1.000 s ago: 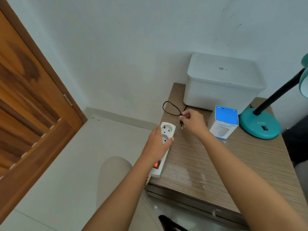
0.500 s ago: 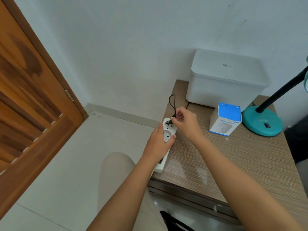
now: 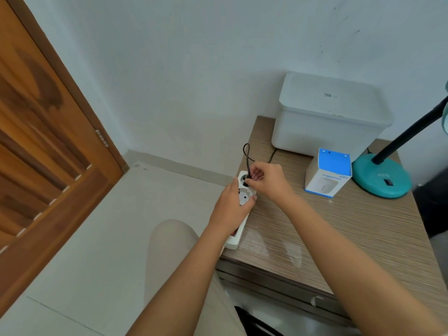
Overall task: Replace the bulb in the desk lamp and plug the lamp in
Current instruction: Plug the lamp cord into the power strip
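Left hand clamped down over the white power strip, pinning it at the near-left edge of the worktop. Right hand has its fingers pinched shut on the black plug, and that plug is right at the far socket of the strip; whether it's fully seated, I cannot tell. The black cord loops up behind the fingers. Over to the right stands the teal desk lamp, its head cut off by the edge of view, with a blue-and-white humidifier box just beside its base and a white bin against the wall.
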